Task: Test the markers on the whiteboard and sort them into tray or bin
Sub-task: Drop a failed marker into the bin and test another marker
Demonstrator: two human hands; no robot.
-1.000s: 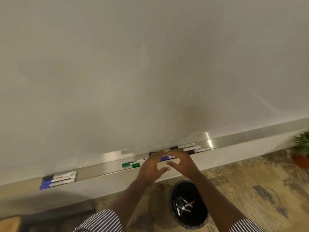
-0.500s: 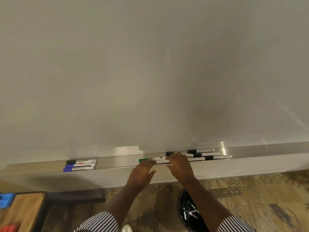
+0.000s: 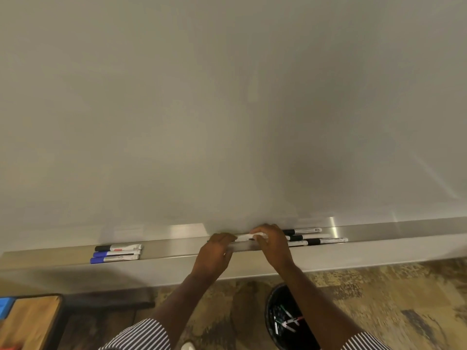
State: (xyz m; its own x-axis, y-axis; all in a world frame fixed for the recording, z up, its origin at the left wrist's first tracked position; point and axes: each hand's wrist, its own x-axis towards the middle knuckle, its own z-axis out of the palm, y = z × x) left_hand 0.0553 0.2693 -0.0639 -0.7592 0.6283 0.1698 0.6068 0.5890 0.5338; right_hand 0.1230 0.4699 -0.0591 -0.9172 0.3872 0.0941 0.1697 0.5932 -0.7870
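- At the bottom of the frame, two striped sleeves [image 3: 141,334] show, one for each arm.
- Low and right of the middle, a black bin [image 3: 283,322] stands on the patterned floor [image 3: 379,299]. A few markers lie inside it.
- In the lower left corner sits a wooden tabletop [image 3: 32,322] with a dark edge. Something blue [image 3: 5,306] lies at its far left side.
- Both arms reach up from the bottom to the middle of the frame.
- The left hand [image 3: 214,253] is just left of the middle. Its fingers are curled, and its grip pinches the left end of a white marker [image 3: 243,237].
- The right hand [image 3: 274,245] is just beside it, right of the middle. Its fingers curl round the right part of the same marker.
- The held marker lies flat, between the two hands, just above the long silver tray [image 3: 171,248].
- I cannot tell what colour its cap is, because the left hand hides it.
- The tray runs across the frame from left to right, under the board.
- On the left part of the tray lie three markers side by side [image 3: 116,253]. One has a black cap and two have blue caps.
- On the right part of the tray, just beside the right hand, lie more markers with black caps [image 3: 318,237].
- Farthest away, the big whiteboard [image 3: 227,109] fills the upper frame. It looks plain and grey-white.
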